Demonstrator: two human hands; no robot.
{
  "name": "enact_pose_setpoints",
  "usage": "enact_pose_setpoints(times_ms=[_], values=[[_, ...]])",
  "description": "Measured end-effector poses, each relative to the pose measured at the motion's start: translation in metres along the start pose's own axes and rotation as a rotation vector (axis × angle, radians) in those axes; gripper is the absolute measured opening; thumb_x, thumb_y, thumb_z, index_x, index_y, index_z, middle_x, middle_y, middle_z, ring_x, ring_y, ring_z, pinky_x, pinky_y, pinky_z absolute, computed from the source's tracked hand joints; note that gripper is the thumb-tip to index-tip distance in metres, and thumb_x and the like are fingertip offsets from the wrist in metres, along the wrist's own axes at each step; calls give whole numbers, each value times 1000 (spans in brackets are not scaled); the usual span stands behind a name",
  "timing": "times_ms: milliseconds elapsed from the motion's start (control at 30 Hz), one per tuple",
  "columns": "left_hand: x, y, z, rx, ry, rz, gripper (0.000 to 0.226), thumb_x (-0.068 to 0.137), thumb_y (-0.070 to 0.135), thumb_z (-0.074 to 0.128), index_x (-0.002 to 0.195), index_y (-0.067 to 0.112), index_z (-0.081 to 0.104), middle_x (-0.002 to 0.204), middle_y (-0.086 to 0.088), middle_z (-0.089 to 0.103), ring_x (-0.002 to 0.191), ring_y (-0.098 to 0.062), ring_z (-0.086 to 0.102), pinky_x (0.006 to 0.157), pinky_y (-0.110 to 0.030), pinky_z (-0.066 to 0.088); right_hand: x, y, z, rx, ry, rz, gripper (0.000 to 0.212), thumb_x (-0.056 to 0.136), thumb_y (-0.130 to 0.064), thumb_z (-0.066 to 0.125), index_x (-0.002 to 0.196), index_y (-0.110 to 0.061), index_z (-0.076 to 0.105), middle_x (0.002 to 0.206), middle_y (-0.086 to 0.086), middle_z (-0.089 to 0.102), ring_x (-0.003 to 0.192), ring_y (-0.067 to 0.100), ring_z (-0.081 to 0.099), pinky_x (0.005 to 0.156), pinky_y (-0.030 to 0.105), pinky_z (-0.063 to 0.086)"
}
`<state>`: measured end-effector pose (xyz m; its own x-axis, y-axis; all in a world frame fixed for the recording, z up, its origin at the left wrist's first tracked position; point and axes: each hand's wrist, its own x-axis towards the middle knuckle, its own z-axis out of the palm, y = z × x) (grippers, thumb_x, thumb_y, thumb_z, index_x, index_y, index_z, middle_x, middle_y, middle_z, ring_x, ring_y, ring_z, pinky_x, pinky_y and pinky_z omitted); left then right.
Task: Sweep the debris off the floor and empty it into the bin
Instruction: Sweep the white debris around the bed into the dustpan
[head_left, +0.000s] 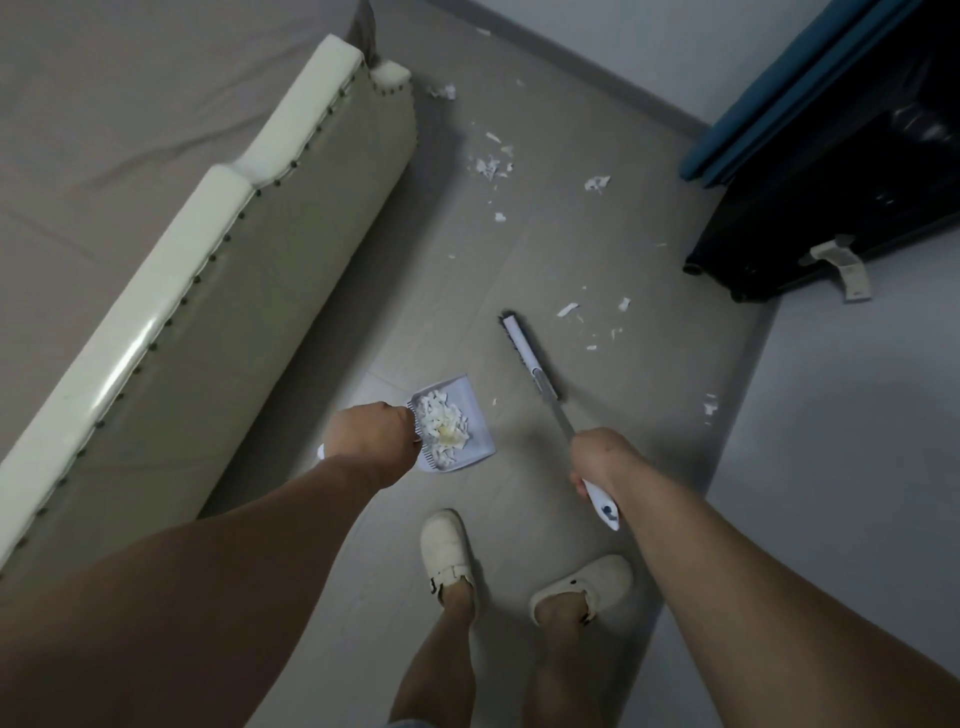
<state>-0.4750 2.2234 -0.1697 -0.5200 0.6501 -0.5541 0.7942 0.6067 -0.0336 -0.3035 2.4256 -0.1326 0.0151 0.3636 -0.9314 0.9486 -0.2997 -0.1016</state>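
Note:
My left hand (371, 434) grips the handle of a pale dustpan (475, 410) held low over the floor. A heap of white paper scraps (441, 428) lies in its tray. My right hand (597, 460) grips the white handle of a broom whose long head (527, 361) rests on the floor to the right of the pan. More white scraps (491, 166) are strewn across the floor farther ahead, and a few (569, 310) lie just right of the broom head. No bin is in view.
A cream upholstered bed frame (218, 249) runs along the left. A black suitcase (831, 208) lies at the right, with a blue curtain (800, 88) behind it. A grey skirting and wall close the far side. My two feet in cream slippers (447, 556) stand just behind the pan.

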Motion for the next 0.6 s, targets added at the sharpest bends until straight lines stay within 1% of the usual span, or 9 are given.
enact_pose_setpoints(times_ms=[33, 100, 133, 167, 267, 333, 400, 533, 600], values=[[-2, 3, 2, -6, -3, -4, 20, 93, 33, 48, 90, 22, 65, 87, 0, 70, 79, -26, 69, 62, -28, 41, -2, -6, -2, -74, 38, 36, 29, 85, -10, 63, 58, -19, 62, 82, 10, 61, 58, 17, 62, 57, 22, 46], [-6, 8, 8, -11, -11, -2, 18, 93, 32, 48, 86, 24, 62, 86, 0, 70, 75, -26, 66, 62, -28, 40, 3, -4, 11, -501, 24, 9, 5, 79, -9, 71, 76, -12, 71, 89, 11, 62, 74, 21, 63, 67, 22, 46], [-9, 10, 10, -15, -11, -2, 18, 93, 32, 47, 86, 23, 61, 86, 0, 70, 73, -26, 64, 61, -28, 39, 3, -7, 16, -586, 35, 75, 4, 79, -9, 72, 77, -13, 70, 84, 8, 61, 71, 20, 60, 70, 23, 48], [-11, 11, 12, -18, -9, -4, 19, 93, 32, 46, 87, 22, 62, 85, 1, 69, 72, -26, 63, 61, -28, 39, 2, -7, 14, -647, -8, 10, 13, 81, -11, 72, 71, -15, 64, 76, 4, 57, 65, 16, 56, 70, 22, 49], [-14, 10, 15, -27, -26, -18, 24, 94, 33, 45, 88, 20, 63, 76, 1, 61, 66, -25, 58, 58, -28, 39, -14, 1, -1, -261, -194, 75, 29, 96, -18, 53, 68, -19, 42, 63, -1, 45, 47, 13, 41, 45, 19, 37], [-13, 12, 15, -31, -24, -11, 24, 94, 33, 44, 86, 20, 62, 72, 2, 58, 64, -24, 57, 57, -28, 40, -20, 12, -12, -41, -120, 49, 29, 97, -21, 40, 68, -19, 35, 57, 3, 40, 37, 15, 30, 43, 16, 22], [-13, 14, 15, -38, -30, -5, 23, 94, 33, 43, 85, 21, 61, 71, 3, 58, 64, -23, 58, 57, -27, 41, -21, 23, -18, 4, -87, 50, 28, 97, -23, 38, 69, -20, 33, 57, 4, 35, 41, 14, 24, 46, 17, 16], [-11, 15, 10, -19, -29, 3, 22, 94, 35, 45, 91, 23, 63, 76, 3, 61, 67, -24, 59, 58, -29, 42, -17, 26, -6, -120, -60, -104, 32, 98, -13, 41, 68, -23, 39, 64, 3, 47, 50, 15, 45, 49, 22, 40], [-12, 13, 8, -1, -32, 1, 24, 95, 39, 44, 95, 25, 63, 81, 1, 64, 66, -25, 56, 59, -29, 44, -16, 27, 3, -93, -94, -91, 31, 98, -10, 40, 68, -19, 40, 65, 4, 48, 51, 15, 47, 51, 23, 42]])
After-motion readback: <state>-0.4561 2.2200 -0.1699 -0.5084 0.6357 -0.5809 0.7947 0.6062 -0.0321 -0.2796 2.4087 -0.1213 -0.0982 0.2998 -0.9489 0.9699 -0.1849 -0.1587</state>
